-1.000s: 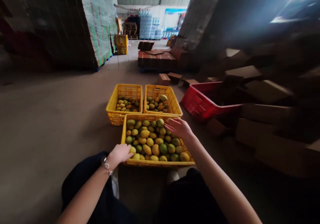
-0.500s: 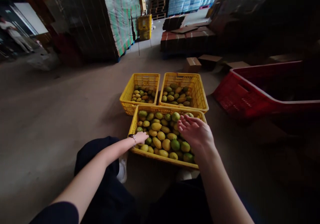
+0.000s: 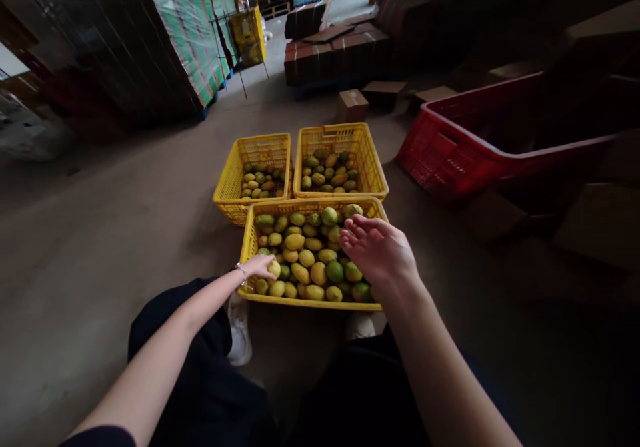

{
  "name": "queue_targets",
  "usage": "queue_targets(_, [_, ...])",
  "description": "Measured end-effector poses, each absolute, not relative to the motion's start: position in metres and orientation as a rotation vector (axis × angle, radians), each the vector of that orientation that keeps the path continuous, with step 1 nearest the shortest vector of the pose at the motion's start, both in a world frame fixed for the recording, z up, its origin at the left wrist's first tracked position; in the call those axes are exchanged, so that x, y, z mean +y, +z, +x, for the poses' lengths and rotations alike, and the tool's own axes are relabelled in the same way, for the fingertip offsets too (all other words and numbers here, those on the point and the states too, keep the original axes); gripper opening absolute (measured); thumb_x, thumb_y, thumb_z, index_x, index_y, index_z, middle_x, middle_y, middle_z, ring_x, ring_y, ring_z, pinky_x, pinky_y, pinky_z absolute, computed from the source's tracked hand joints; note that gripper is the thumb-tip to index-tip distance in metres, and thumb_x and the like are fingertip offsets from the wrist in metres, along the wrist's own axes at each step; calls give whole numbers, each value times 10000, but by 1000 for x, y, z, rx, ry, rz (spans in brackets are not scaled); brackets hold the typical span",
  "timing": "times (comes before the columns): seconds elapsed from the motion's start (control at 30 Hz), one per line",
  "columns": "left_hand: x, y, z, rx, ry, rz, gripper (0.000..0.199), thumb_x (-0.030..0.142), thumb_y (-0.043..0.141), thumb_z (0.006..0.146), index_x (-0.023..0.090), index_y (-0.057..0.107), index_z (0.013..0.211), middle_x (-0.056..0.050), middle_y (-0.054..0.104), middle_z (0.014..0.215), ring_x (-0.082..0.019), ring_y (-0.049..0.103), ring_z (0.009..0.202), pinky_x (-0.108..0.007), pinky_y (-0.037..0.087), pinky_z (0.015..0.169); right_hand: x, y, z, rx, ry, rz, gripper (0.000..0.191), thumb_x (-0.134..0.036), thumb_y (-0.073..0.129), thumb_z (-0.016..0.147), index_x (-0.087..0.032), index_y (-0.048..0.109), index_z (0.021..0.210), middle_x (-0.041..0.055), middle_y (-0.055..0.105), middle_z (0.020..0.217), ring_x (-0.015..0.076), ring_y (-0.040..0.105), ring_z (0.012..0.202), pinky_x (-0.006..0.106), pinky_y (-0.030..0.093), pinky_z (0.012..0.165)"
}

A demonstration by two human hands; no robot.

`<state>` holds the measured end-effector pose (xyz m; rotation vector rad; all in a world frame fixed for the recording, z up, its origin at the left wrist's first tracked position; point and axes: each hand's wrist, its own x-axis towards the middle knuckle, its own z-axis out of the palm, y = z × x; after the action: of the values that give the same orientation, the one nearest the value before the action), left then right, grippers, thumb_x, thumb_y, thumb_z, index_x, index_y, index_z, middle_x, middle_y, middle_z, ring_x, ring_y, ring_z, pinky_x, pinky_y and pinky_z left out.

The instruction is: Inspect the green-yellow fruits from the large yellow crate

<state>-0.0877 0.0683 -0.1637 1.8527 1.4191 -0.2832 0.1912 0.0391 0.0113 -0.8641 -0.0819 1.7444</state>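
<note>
The nearest yellow crate (image 3: pixel 315 305) is full of lemons (image 3: pixel 301 273), some yellow and some green. At its left end my left hand (image 3: pixel 259 266), with a bracelet at the wrist, has its fingers round a pale yellow lemon (image 3: pixel 273 269). My right hand (image 3: pixel 383 254) hovers over the crate's right side, palm turned up and fingers stretched out, with nothing in it. It hides some of the fruit and the crate's right edge.
Behind stand two more yellow crates, the left one (image 3: pixel 220 179) and the right one (image 3: pixel 376 160), each partly filled with similar fruit. A large red crate (image 3: pixel 435 144) sits to the right. Farther back are a small cardboard box (image 3: pixel 353 106) and wrapped stacks (image 3: pixel 175 27).
The view has shifted, so the crates appear lower left to higher up. My left hand has lifted slightly and a pale yellow lemon now shows in its fingers. My right hand stays open.
</note>
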Motion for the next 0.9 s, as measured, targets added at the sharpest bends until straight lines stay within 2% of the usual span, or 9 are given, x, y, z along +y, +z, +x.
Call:
queue_targets(0.13, [77,-113,-84,1324,314,1384,489,378,753,730,146,601,1134,-123,678,1118,-307,624,1119,-389,496,960,39,17,187,-59,1731,-886,120,-92,499,739,-193,533,794,28,623,656,136,605,549,217,500,514])
queue_targets(0.2, [72,-81,-82,1203,437,1263,486,473,641,821,168,582,1196,-110,685,1122,-253,662,1053,-369,533,907,39,18,186,-61,1732,-878,133,-87,506,728,-199,530,796,23,619,658,136,600,555,219,503,516])
queue_targets(0.23, [67,-65,-81,1083,605,1049,495,492,631,830,141,601,1177,-132,691,1086,-269,669,1034,-397,534,907,39,18,186,-61,1732,-875,142,-85,510,721,-201,532,799,21,618,659,135,596,558,221,505,517])
queue_targets(0.3, [53,-38,-78,983,733,939,554,640,462,886,161,622,1115,-83,696,942,-223,686,926,-358,562,849,39,17,185,-53,1724,-887,152,-82,508,711,-201,536,801,19,616,658,134,587,560,225,511,522])
queue_targets(0.37, [37,-17,-73,790,945,618,568,667,421,902,166,632,1065,-57,675,871,-191,680,876,-310,576,809,39,15,184,-50,1708,-905,152,-79,506,703,-196,541,794,20,617,653,130,584,560,225,517,532])
queue_targets(0.53, [17,1,-60,637,1130,21,386,478,396,995,165,617,946,-39,659,837,-95,663,783,-155,550,702,37,-11,184,-186,1659,-1011,95,-121,537,693,-189,557,757,17,621,644,122,597,550,225,521,546])
queue_targets(0.67, [17,12,-61,627,1149,-118,261,409,507,947,170,607,912,-30,652,816,-107,655,741,-190,559,681,40,-62,175,-838,1401,-1580,99,-227,469,795,-215,539,726,12,642,680,119,612,572,233,533,592])
queue_targets(0.77, [18,22,-68,561,1196,-136,192,366,581,891,177,612,911,-27,656,827,-120,655,739,-209,561,676,45,-109,154,-1061,1320,-1827,87,-204,533,797,-206,582,724,17,656,678,149,623,599,261,519,597])
queue_targets(0.9, [22,26,-77,510,1272,-187,160,313,581,867,187,624,957,-22,664,847,-124,657,753,-223,569,702,55,-168,114,-1442,1183,-2099,57,-115,685,754,-163,657,768,56,709,810,214,681,883,292,523,796])
